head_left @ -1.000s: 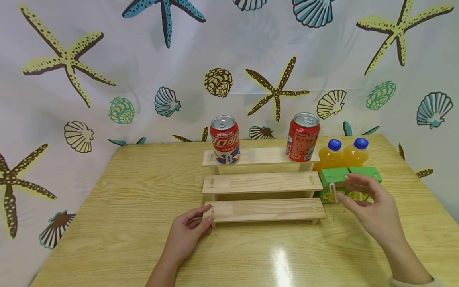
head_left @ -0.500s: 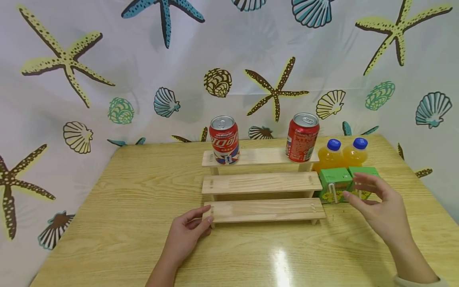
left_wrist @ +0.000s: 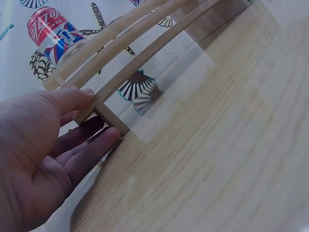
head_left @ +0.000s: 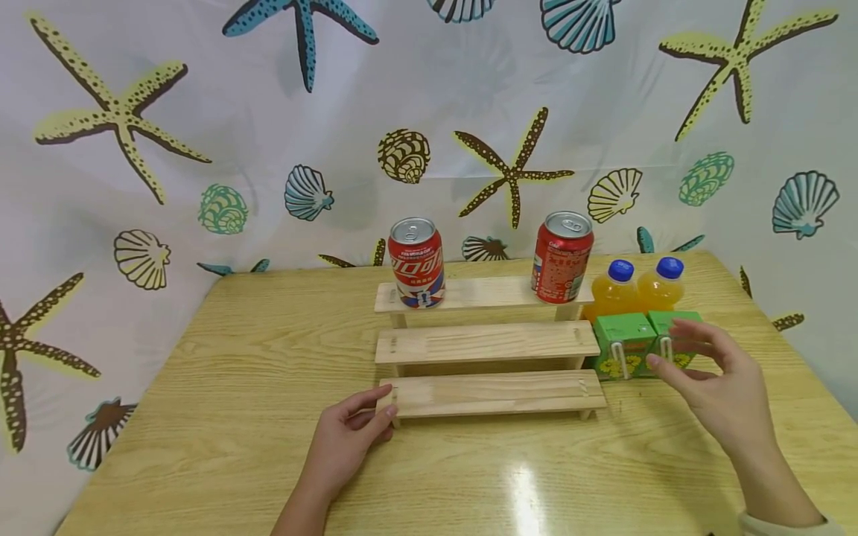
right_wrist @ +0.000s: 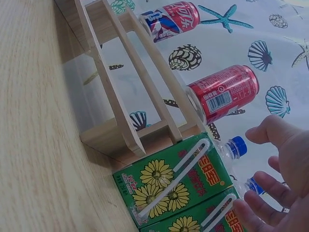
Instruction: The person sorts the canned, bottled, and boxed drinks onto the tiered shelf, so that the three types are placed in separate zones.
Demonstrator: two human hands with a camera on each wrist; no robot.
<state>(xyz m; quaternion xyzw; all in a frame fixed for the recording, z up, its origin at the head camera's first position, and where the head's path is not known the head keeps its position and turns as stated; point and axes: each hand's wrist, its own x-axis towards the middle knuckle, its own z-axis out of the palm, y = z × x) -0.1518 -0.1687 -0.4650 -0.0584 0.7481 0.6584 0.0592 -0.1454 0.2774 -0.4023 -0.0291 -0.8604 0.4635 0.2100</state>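
My left hand [head_left: 348, 439] grips the left end of the lowest board of a three-tier wooden shelf [head_left: 489, 342]. In the left wrist view its thumb lies on the board and its fingers [left_wrist: 99, 145] are below, by the leg. My right hand [head_left: 727, 387] hovers at the front of two green drink cartons, with thumb and fingers parted and nothing between them. The left carton [head_left: 623, 342] and right carton [head_left: 670, 331] stand side by side against the shelf's right end, straws on their fronts; the hand partly hides the right one in the head view.
On the top board stand two red cola cans, one left [head_left: 417, 264], one right [head_left: 563, 257]. Behind the cartons are two orange drink bottles [head_left: 660, 286] with blue caps. A patterned cloth [head_left: 268, 112] hangs behind the wooden table [head_left: 268, 327].
My right hand has moved slightly right, from in front of the left carton toward the right one, uncovering more of the left. The left hand keeps its grip; the head view has shifted slightly.
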